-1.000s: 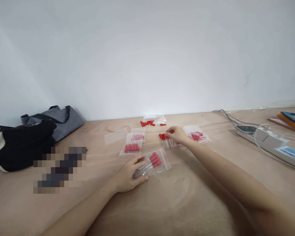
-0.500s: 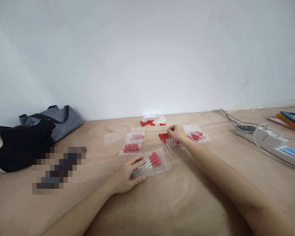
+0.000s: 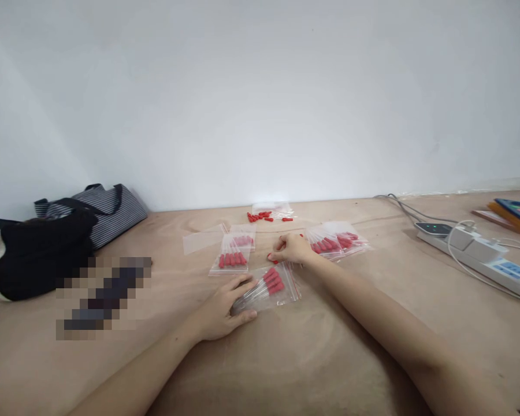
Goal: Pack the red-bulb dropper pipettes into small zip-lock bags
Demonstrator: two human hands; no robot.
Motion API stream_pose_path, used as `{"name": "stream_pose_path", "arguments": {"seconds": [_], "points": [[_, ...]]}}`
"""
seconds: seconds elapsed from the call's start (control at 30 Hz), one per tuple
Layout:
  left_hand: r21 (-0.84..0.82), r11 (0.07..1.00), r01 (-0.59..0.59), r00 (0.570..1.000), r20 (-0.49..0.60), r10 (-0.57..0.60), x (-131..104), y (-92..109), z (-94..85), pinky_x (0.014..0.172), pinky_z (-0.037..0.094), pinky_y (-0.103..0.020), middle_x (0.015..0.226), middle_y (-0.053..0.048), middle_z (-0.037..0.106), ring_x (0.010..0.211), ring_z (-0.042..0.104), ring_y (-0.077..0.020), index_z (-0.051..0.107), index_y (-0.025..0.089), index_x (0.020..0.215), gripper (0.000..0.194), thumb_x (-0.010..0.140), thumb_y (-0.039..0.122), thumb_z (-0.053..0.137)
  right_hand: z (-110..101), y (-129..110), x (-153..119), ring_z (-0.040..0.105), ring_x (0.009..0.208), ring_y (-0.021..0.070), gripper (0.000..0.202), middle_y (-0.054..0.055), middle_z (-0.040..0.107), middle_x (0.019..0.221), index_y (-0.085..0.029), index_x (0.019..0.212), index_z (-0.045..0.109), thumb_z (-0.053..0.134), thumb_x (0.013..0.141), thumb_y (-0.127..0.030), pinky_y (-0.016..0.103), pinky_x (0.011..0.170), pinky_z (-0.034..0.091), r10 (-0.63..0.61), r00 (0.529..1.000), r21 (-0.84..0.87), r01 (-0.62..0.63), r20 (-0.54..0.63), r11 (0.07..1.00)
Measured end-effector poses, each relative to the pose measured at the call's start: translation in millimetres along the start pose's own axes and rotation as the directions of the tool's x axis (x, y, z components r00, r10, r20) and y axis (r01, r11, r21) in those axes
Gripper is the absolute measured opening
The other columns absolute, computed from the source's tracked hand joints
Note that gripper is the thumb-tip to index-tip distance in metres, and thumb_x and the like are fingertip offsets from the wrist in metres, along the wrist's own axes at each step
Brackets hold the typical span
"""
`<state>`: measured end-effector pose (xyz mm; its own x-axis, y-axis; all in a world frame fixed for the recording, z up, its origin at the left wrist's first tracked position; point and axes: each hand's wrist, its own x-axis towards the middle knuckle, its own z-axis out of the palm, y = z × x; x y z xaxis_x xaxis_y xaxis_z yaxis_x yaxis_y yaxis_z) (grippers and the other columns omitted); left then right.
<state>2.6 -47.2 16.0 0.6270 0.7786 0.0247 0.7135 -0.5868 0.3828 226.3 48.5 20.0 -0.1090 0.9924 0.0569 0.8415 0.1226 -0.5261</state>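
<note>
My left hand [image 3: 227, 309] rests on the table, thumb and fingers apart around the lower end of a clear zip bag [image 3: 288, 293] of red-topped droppers [image 3: 273, 281]. Just beyond that bag, my right hand [image 3: 291, 249] pinches a red-topped dropper [image 3: 272, 258] between thumb and fingers. The hand hides most of the loose droppers beneath it. To the left lies a filled bag with several red bulbs [image 3: 233, 260], partly over another. More bagged droppers [image 3: 325, 246] lie right of my right hand.
Loose red bulbs [image 3: 255, 218] and clear tubes lie near the wall. A black bag [image 3: 43, 254] and striped bag [image 3: 117, 214] stand left, beside a blurred dark object [image 3: 108, 297]. A power strip [image 3: 481, 254] with cables lies right.
My right hand has moved left and nearer, from the loose droppers' far right end, and a red top now shows at its fingertips. My left hand has stayed on the bag.
</note>
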Motion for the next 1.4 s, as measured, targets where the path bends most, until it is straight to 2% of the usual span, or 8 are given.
{"name": "stream_pose_path", "arguments": {"seconds": [0.1,0.23,0.4,0.57,0.73,0.93,1.1,1.4], "points": [[-0.001,1.0,0.009,1.0,0.011,-0.009,0,0,0.0,0.099,0.029,-0.04,0.137,-0.006,0.03,0.122,0.031,-0.0257,0.034,0.024,0.129,0.055,0.08,0.046,0.047,4,-12,0,0.058,0.071,0.0151,0.026,-0.002,0.065,0.069,-0.024,0.065,0.065,0.068,0.051,-0.046,0.026,0.068,0.037,-0.009,0.997,-0.002,0.009,0.08,1.0],[0.001,1.0,0.013,1.0,0.015,-0.013,-2,0,0.3,0.1,0.028,-0.04,0.137,-0.006,0.028,0.123,0.029,-0.0251,0.032,0.024,0.13,0.055,0.081,0.045,0.046,6,-21,1,0.057,0.064,0.0171,0.017,0.001,0.061,0.058,-0.019,0.052,0.061,0.068,0.052,-0.034,0.026,0.06,0.038,-0.033,0.992,0.048,0.027,0.124,0.998],[0.008,1.0,0.0,1.0,0.006,0.0,-2,-2,0.6,0.1,0.028,-0.039,0.137,-0.005,0.029,0.123,0.029,-0.0241,0.028,0.025,0.131,0.057,0.081,0.045,0.046,-14,-7,-1,0.054,0.056,0.011,0.021,0.0,0.059,0.058,-0.016,0.064,0.058,0.05,0.071,-0.034,0.021,0.051,0.038,-0.08,0.997,0.234,0.075,0.013,0.969],[0.014,1.0,0.02,0.999,0.024,-0.021,0,-1,0.0,0.1,0.027,-0.039,0.137,-0.005,0.028,0.123,0.029,-0.0248,0.03,0.025,0.131,0.056,0.081,0.045,0.046,-37,30,-24,0.048,0.045,0.0076,0.032,-0.004,0.055,0.059,-0.018,0.094,0.047,0.049,0.073,-0.041,0.02,0.045,0.038,0.054,0.961,0.713,0.163,-0.272,0.682],[0.008,1.0,0.019,0.999,0.034,-0.02,0,0,-1.9,0.1,0.027,-0.039,0.137,-0.006,0.028,0.123,0.029,-0.0243,0.031,0.022,0.13,0.054,0.082,0.044,0.044,-22,52,-48,0.049,0.046,0.0077,0.035,-0.006,0.052,0.054,-0.018,0.089,0.046,0.055,0.068,-0.044,0.021,0.046,0.039,0.154,0.933,0.832,0.203,-0.324,0.517],[-0.013,1.0,0.004,0.999,0.044,-0.003,0,-4,-6.1,0.1,0.027,-0.04,0.137,-0.004,0.029,0.123,0.029,-0.0236,0.031,0.025,0.13,0.049,0.085,0.042,0.039,-4,47,-59,0.049,0.043,0.0064,0.02,-0.005,0.052,0.055,-0.018,0.076,0.045,0.057,0.068,-0.032,0.019,0.041,0.039,0.327,0.927,0.938,0.066,-0.184,0.342],[0.002,1.0,-0.005,0.998,0.055,0.004,0,-2,-5.3,0.1,0.027,-0.04,0.137,-0.006,0.028,0.123,0.029,-0.0238,0.031,0.024,0.13,0.052,0.083,0.041,0.043,3,34,-75,0.055,0.045,0.0089,0.017,-0.004,0.056,0.056,-0.019,0.078,0.045,0.058,0.069,-0.023,0.02,0.044,0.044,0.321,0.947,0.985,-0.042,-0.014,0.168],[-0.003,1.0,0.01,1.0,0.023,-0.01,0,-3,-3.0,0.099,0.027,-0.041,0.137,-0.006,0.029,0.122,0.03,-0.0249,0.029,0.025,0.131,0.055,0.081,0.043,0.045,7,21,-93,0.062,0.054,0.0121,0.023,0.0,0.061,0.058,-0.018,0.074,0.044,0.065,0.065,-0.023,0.023,0.055,0.051,0.229,0.96,0.977,-0.188,0.161,0.099]]}}
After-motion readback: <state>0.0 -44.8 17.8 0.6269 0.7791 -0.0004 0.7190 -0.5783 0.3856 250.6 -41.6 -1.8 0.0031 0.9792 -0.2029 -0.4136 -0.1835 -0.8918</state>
